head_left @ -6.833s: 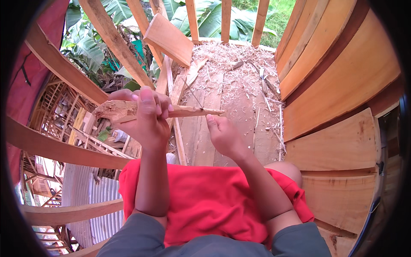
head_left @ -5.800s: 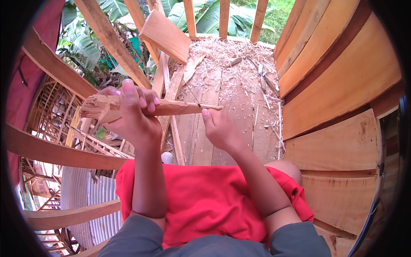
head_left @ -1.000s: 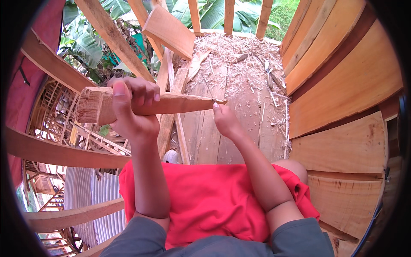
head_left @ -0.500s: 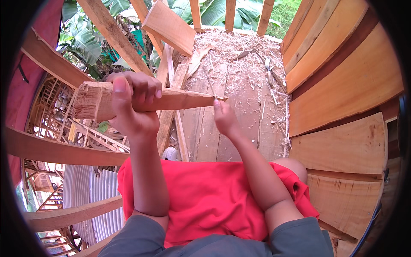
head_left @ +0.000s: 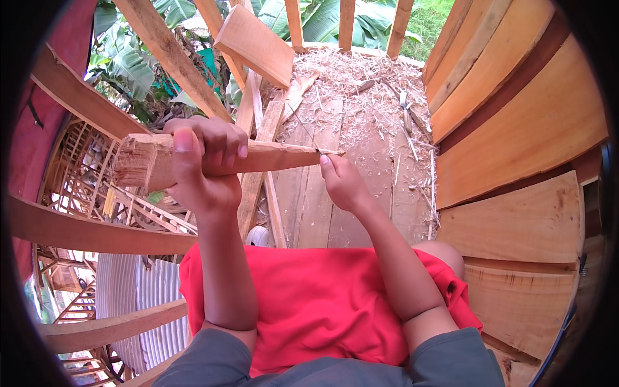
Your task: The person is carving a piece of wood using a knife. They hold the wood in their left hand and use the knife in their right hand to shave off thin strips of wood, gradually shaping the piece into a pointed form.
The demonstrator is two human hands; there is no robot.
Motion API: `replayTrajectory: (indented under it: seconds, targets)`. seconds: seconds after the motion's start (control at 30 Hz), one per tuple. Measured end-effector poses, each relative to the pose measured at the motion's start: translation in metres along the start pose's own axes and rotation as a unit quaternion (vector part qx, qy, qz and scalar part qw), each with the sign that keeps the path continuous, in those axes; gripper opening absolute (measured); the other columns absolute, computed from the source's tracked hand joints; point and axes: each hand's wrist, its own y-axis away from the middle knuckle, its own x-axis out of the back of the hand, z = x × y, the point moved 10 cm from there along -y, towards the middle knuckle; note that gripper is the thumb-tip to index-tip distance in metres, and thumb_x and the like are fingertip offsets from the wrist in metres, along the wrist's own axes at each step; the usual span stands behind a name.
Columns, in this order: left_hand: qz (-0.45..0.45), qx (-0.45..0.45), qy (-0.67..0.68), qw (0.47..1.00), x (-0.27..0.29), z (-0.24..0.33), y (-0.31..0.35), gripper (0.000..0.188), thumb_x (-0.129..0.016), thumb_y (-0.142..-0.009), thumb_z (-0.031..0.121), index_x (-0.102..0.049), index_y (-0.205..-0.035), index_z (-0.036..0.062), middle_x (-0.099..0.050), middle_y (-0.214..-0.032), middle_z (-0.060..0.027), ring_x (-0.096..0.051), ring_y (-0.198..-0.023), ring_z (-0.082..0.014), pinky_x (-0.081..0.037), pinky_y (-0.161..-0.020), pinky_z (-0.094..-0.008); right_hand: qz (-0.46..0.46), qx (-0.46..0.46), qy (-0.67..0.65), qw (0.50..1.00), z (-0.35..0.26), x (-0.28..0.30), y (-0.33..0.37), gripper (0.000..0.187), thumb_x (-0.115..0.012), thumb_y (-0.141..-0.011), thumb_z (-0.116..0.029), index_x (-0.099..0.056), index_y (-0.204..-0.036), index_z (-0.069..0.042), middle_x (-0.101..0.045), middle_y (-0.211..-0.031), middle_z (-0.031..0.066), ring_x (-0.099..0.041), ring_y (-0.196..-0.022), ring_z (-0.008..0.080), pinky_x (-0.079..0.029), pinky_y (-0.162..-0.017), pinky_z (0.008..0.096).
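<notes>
A tapered piece of wood (head_left: 277, 155) lies crosswise in front of me, its thick, rough-cut end at the left and its narrow tip at the right. My left hand (head_left: 209, 151) is wrapped round it near the thick end, thumb on top. At the narrow tip, my right hand (head_left: 343, 182) is closed on what looks like a thin-bladed knife (head_left: 304, 129). The blade slants up and to the left across the tip; its handle is hidden in my fingers. Red cloth (head_left: 316, 290) covers my lap below.
Wood shavings (head_left: 361, 77) litter the far plank floor (head_left: 309, 213). A hand tool (head_left: 406, 109) lies among them at the right. Wide boards (head_left: 516, 148) form the right wall. Slanting posts and a wood block (head_left: 255, 45) stand at the upper left, corrugated sheet (head_left: 155, 303) below.
The wood and my left hand have dropped slightly in view. In my right hand the knife's blade has swung to lean further left, staying at the narrow tip.
</notes>
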Motion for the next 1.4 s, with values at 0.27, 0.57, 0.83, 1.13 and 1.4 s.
replayTrajectory:
  seconds: [0.27,0.57,0.83,1.13,1.4]
  targets:
    - [0.005,0.0,0.001,1.0,-0.007,-0.001,-0.002,0.033,-0.048,-0.097,0.033,-0.034,-0.076,0.0132,-0.029,-0.063,0.0012,-0.031,-0.055,-0.0123,-0.036,-0.056,-0.0306,0.024,-0.073,-0.028,0.997,0.028,0.002,-0.001,0.044,-0.035,-0.1,-0.032,-0.055,-0.084,0.003,-0.059,-0.073,0.0244,-0.059,-0.072,0.0393,-0.044,-0.07,0.0461]
    - [0.057,-0.022,0.016,0.998,-0.002,0.001,0.0,0.028,-0.055,-0.094,0.026,-0.038,-0.078,0.0093,-0.034,-0.059,-0.0005,-0.035,-0.052,-0.0125,-0.039,-0.053,-0.0307,0.118,0.033,0.003,0.992,-0.001,0.001,0.002,0.044,-0.035,-0.1,-0.03,-0.052,-0.077,0.003,-0.056,-0.065,0.023,-0.057,-0.065,0.042,-0.042,-0.063,0.0481]
    - [0.1,0.01,-0.027,0.995,0.011,-0.002,-0.003,0.032,-0.05,-0.096,0.033,-0.035,-0.076,0.0138,-0.03,-0.064,0.0017,-0.031,-0.057,-0.0113,-0.035,-0.058,-0.03,0.099,0.044,-0.026,0.994,-0.011,0.0,0.01,0.04,-0.038,-0.1,-0.028,-0.051,-0.077,0.002,-0.054,-0.064,0.023,-0.055,-0.062,0.0402,-0.041,-0.06,0.0462]
    - [0.155,0.018,-0.048,0.987,0.027,-0.004,-0.002,0.033,-0.053,-0.094,0.034,-0.036,-0.075,0.0137,-0.029,-0.065,0.002,-0.033,-0.06,-0.0111,-0.033,-0.059,-0.0296,0.098,0.03,-0.013,0.995,-0.01,-0.003,0.009,0.042,-0.039,-0.1,-0.03,-0.05,-0.075,0.002,-0.056,-0.067,0.0254,-0.059,-0.069,0.0427,-0.043,-0.062,0.0497]
    - [0.091,0.006,-0.036,0.995,0.008,-0.002,-0.002,0.033,-0.054,-0.094,0.035,-0.036,-0.076,0.0137,-0.028,-0.064,0.0019,-0.032,-0.058,-0.0114,-0.033,-0.057,-0.0291,0.093,0.045,0.0,0.995,-0.023,0.001,0.012,0.045,-0.037,-0.1,-0.032,-0.051,-0.074,0.002,-0.056,-0.065,0.027,-0.057,-0.068,0.0462,-0.042,-0.062,0.0517]
